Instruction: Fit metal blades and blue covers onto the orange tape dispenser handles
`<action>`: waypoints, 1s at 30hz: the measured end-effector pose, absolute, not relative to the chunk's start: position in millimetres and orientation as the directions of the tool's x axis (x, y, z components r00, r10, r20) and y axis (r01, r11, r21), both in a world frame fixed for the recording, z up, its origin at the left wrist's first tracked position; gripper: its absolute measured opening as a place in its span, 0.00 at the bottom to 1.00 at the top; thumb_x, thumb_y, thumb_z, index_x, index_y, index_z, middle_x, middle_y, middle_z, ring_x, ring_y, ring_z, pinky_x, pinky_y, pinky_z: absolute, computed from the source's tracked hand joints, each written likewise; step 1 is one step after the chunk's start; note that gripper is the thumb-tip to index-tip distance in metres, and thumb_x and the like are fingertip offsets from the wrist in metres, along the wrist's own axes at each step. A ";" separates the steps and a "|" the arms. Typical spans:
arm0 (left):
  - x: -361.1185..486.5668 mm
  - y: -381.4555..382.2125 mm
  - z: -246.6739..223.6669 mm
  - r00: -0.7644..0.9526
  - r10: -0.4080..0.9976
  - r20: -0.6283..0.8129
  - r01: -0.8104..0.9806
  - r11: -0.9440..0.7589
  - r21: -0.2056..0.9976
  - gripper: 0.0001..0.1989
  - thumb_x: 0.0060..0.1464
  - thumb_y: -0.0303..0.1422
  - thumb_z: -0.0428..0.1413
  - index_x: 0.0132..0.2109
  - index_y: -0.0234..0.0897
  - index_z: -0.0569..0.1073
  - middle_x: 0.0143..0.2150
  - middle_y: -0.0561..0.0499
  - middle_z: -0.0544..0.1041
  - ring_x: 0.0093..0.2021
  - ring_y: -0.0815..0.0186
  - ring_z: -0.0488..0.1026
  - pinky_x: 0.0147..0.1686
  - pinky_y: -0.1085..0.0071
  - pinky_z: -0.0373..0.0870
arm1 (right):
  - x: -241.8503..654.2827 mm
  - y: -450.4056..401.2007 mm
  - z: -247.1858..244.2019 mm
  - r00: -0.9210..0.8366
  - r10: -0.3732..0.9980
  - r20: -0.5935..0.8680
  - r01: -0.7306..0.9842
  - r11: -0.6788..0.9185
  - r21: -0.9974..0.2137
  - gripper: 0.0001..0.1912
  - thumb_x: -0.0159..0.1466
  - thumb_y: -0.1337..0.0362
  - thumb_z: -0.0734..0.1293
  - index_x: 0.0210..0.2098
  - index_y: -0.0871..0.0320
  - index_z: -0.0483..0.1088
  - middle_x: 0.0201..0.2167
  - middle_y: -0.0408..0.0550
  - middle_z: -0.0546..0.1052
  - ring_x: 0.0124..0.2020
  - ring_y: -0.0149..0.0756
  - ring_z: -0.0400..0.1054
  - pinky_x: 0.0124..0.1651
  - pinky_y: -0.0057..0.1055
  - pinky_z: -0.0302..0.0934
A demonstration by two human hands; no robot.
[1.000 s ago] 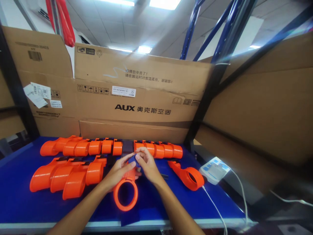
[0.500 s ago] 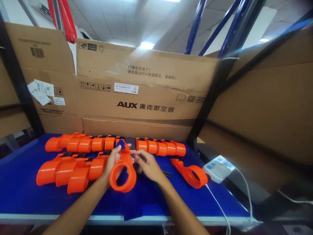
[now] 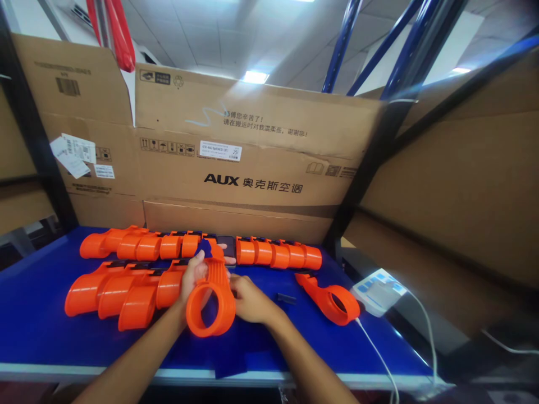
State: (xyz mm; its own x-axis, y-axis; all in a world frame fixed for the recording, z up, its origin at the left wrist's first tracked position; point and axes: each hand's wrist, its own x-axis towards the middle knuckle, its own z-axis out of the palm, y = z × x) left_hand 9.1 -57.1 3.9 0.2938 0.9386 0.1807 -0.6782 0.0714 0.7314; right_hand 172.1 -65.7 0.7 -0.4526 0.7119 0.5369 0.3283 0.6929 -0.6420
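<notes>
An orange ring-ended plastic piece [image 3: 228,314] is held upright over the blue table, its ring toward me. My left hand [image 3: 194,276] is wrapped round its upper handle from the left and behind. A dark blue bit [image 3: 205,248] shows at the handle's top. My right hand [image 3: 249,298] is closed against the right side of the piece, just above the ring; its fingertips are hidden, and I cannot make out what they grip. A small dark strip [image 3: 286,298] lies to the right of my right hand.
Orange ring pieces stand in rows at the back [image 3: 279,256] and left [image 3: 137,307]. Another orange piece [image 3: 337,304] lies at the right, beside a white device [image 3: 379,292] with cables. A dark phone-like object [image 3: 226,247] and a cardboard wall [image 3: 252,207] are behind. Blue sheet [image 3: 231,359] at the front edge.
My right hand has moved down and left, closer to the ring, with its fingers now tucked behind the piece. The dark strip is more fully visible. The held piece has shifted slightly.
</notes>
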 end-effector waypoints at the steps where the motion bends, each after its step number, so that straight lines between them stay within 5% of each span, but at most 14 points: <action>1: 8.4 -56.7 1.7 0.304 0.934 0.190 -0.684 0.075 0.726 0.38 0.54 0.54 0.55 0.63 0.30 0.68 0.40 0.37 0.82 0.33 0.53 0.80 0.32 0.62 0.74 | 173.5 -63.0 -1.4 -0.449 0.722 0.526 0.331 0.681 -0.653 0.10 0.60 0.64 0.70 0.23 0.56 0.72 0.22 0.41 0.77 0.24 0.33 0.68 0.29 0.27 0.62; 10: 7.3 -52.4 -11.5 0.319 0.905 0.281 -0.696 0.022 0.718 0.37 0.52 0.49 0.61 0.63 0.33 0.67 0.43 0.38 0.82 0.39 0.51 0.81 0.37 0.60 0.77 | 184.9 -39.3 -15.8 -0.055 0.894 0.444 0.378 0.430 -0.820 0.16 0.62 0.52 0.70 0.26 0.58 0.74 0.20 0.43 0.76 0.19 0.32 0.67 0.23 0.26 0.58; 22: 20.3 -50.2 -4.6 0.070 0.990 0.124 -0.657 -0.048 0.752 0.28 0.48 0.46 0.65 0.52 0.32 0.76 0.37 0.44 0.83 0.36 0.56 0.81 0.37 0.65 0.76 | 193.9 -33.6 -12.4 0.167 0.867 0.470 0.245 0.425 -0.871 0.17 0.58 0.49 0.73 0.28 0.57 0.72 0.24 0.46 0.78 0.26 0.39 0.74 0.28 0.29 0.65; 30: 28.9 -57.4 -5.8 0.322 0.944 0.074 -0.618 0.151 0.771 0.31 0.52 0.47 0.63 0.56 0.29 0.73 0.36 0.40 0.83 0.35 0.52 0.82 0.36 0.63 0.77 | 190.4 -31.6 -13.1 0.151 0.851 0.503 0.128 0.488 -0.864 0.18 0.58 0.48 0.73 0.32 0.57 0.71 0.30 0.48 0.79 0.32 0.41 0.76 0.37 0.35 0.72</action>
